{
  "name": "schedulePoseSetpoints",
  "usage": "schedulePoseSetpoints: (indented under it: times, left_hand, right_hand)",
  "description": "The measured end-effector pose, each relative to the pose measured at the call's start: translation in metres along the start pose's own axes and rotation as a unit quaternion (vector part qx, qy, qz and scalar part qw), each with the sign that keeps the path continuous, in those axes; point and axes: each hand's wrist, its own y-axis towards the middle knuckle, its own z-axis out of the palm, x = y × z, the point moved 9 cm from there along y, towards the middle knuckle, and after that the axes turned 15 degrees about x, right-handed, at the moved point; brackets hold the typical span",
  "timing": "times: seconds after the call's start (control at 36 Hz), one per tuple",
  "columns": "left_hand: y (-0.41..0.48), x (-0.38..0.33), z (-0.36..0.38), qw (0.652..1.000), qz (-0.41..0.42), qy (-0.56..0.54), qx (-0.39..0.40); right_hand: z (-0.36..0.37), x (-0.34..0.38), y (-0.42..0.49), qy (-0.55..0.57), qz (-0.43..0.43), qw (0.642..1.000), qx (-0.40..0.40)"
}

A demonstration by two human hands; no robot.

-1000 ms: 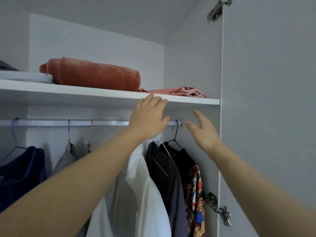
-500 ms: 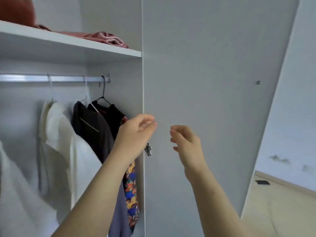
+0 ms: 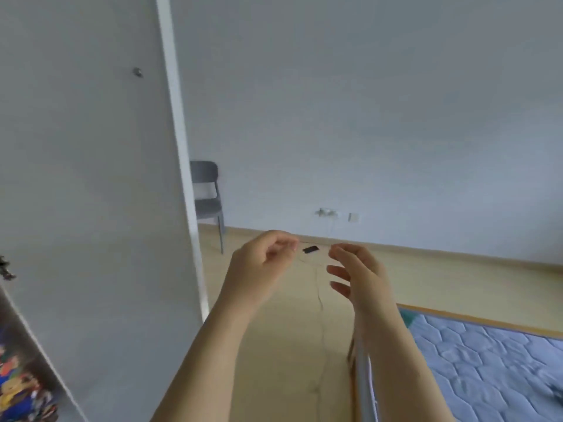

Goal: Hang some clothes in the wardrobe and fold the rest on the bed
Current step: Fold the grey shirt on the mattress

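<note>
Here, the only clothing in view is a patterned garment (image 3: pixel 18 388), bright with blue, red and yellow. It shows as a sliver at the lower left edge, inside the wardrobe and just beside the open wardrobe door (image 3: pixel 91 178). The bed (image 3: pixel 487 360) lies at the lower right, its quilted blue mattress bare. Something dark sits at its far right edge, too blurred to name, and no other clothes show on the part in view.

Between the door and the bed, both forearms reach forward. The left hand (image 3: pixel 262 266) is loosely curled, thumb and fingertips close together. The right hand (image 3: pixel 356 269) is half spread, its fingers relaxed. Neither holds anything, and the two hands are near each other but apart.

Beyond them lies the pale floor (image 3: pixel 457 284), with a thin cable (image 3: pixel 320 300) trailing across it and a small black object (image 3: pixel 310 249) near the wall (image 3: pixel 365 117). A grey chair (image 3: pixel 207 193) stands past the door's edge, and a socket (image 3: pixel 327 212) sits low on the wall.

The step in hand appears to be a passage between wardrobe and bed with nothing carried, most likely to fetch another garment. The next move calls for finding a garment on the bed, reaching down to the right, and gripping it so that it can be hung or folded.
</note>
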Motion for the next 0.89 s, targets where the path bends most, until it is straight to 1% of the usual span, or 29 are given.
schedulePoseSetpoints:
  times: [0.08,0.17,0.31,0.39,0.47,0.58,0.75,0.89]
  left_hand:
    - [0.021,0.027,0.041,0.998,-0.05,-0.029,0.003]
    - [0.041,0.048,0.08,0.994,-0.082,-0.067,0.011]
    - [0.066,0.081,0.134,0.986,-0.123,-0.115,0.009]
    - [0.08,0.101,0.159,0.981,-0.149,-0.126,0.005]
    - [0.096,0.117,0.181,0.977,-0.173,-0.118,0.03]
    - [0.132,0.132,0.198,0.973,-0.191,-0.123,0.028]
    - [0.209,0.154,0.244,0.967,-0.195,-0.146,0.071]
    - [0.294,0.186,0.277,0.96,-0.196,-0.166,0.114]
  right_hand:
    - [-0.054,-0.015,0.006,0.0,0.019,0.999,-0.028]
    - [-0.1,-0.035,0.013,0.003,0.048,0.998,-0.047]
    - [-0.154,-0.079,0.024,0.01,0.1,0.993,-0.054]
    - [-0.175,-0.106,0.036,0.025,0.13,0.989,-0.067]
    - [-0.185,-0.13,0.05,0.038,0.161,0.984,-0.06]
    - [-0.199,-0.145,0.075,0.035,0.177,0.982,-0.053]
    - [-0.242,-0.163,0.121,0.029,0.186,0.978,-0.086]
    - [-0.27,-0.191,0.19,0.03,0.209,0.97,-0.118]
